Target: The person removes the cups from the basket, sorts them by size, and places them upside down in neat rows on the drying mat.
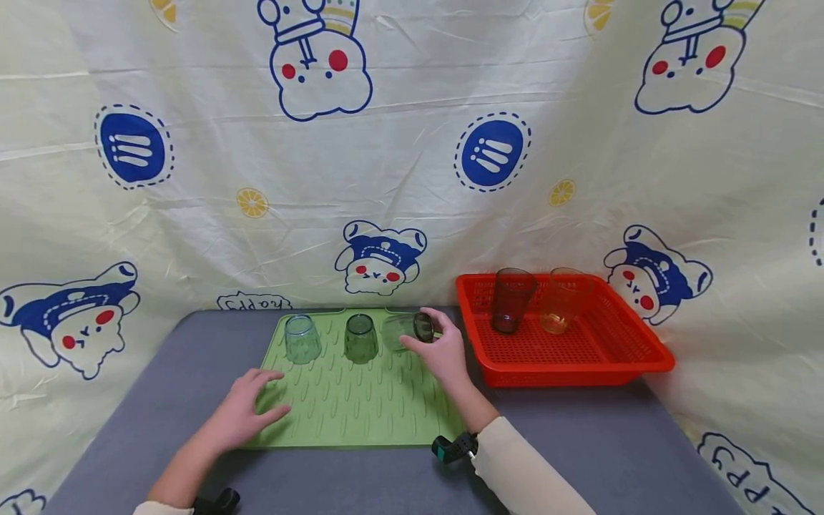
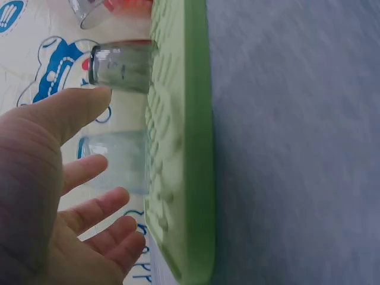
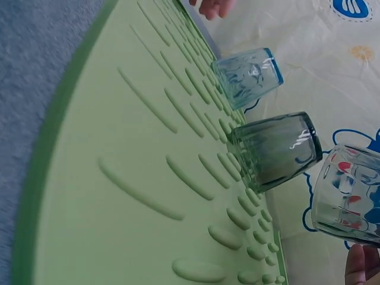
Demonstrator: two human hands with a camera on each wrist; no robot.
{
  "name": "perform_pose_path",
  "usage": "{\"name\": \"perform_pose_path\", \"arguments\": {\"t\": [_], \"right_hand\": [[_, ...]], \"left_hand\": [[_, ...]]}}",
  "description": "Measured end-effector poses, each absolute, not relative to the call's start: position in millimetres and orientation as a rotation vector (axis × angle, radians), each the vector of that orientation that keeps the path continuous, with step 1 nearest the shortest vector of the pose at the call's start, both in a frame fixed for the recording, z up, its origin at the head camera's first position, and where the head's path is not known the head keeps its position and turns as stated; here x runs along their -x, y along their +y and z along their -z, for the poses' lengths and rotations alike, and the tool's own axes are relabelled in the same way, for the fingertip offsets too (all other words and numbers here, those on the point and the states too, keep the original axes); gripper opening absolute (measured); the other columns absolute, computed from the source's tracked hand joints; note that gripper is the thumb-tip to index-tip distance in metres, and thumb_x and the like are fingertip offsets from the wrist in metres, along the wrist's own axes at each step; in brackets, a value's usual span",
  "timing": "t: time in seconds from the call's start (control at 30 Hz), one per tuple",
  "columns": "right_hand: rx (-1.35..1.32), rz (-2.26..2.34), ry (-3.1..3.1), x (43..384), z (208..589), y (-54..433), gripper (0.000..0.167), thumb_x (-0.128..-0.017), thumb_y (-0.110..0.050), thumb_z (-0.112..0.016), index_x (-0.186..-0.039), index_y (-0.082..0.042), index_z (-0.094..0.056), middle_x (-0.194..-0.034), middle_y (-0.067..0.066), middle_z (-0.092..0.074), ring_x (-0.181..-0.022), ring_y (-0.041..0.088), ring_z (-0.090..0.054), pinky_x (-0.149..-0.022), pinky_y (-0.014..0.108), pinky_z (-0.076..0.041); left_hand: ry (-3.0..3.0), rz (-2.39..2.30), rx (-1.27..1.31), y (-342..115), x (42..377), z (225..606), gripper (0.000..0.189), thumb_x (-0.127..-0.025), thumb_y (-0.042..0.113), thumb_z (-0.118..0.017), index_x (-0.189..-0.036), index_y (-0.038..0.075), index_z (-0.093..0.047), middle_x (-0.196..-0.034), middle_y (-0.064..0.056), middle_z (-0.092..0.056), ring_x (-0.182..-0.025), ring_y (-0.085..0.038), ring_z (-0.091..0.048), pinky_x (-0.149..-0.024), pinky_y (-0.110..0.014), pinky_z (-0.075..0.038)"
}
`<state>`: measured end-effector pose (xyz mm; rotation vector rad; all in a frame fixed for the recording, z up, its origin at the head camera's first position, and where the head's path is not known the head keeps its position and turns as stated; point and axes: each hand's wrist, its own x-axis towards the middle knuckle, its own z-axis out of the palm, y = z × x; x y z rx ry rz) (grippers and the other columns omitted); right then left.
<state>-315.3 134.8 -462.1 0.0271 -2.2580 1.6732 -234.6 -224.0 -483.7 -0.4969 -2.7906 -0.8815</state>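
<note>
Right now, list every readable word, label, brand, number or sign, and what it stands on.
"happy": patterned cloth, behind the table, left of center.
"happy", seemingly, cut off: cloth, lower right.
Cloth, lower left: lettering too cropped to read.
Glasses: no readable text.

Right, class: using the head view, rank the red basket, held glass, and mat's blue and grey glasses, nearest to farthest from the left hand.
1. Blue glass, leftmost.
2. Grey glass, middle of row.
3. Held glass, in right hand.
4. Red basket, far right.

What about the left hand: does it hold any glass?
No, in the head view the left hand is empty, near the left edge of the green mat.
</note>
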Motion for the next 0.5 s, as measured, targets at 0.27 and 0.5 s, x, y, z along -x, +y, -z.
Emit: {"name": "perform_pose_path", "arguments": {"t": [0.27,0.5], "right_hand": [[0.007,-1.708,-2.264,324,463,133,0.063,-0.076,-0.023,-0.091,-0.134,-0.022,-0.065,-0.127,0.009,-0.066,-0.111,0.028,-0.061,-0.077,0.031,-0.055],[0.031,-1.689,-2.270,333,466,133,0.065,-0.077,-0.023,-0.091,-0.135,-0.023,-0.063,-0.127,0.009,-0.065,-0.108,0.028,-0.061,-0.079,0.034,-0.056]], "left_hand": [[-2.869,0.764,0.461,-240,229,490,0.084,-0.080,0.044,-0.086,-0.143,-0.001,-0.054,-0.136,-0.027,-0.052,-0.127,-0.053,-0.046,-0.101,-0.071,-0.044],[-2.991,0.665,0.419,-246,228,489,0.100,-0.075,0.055,-0.085,-0.148,-0.002,-0.048,-0.144,-0.033,-0.046,-0.131,-0.059,-0.042,-0.101,-0.076,-0.039]]}}
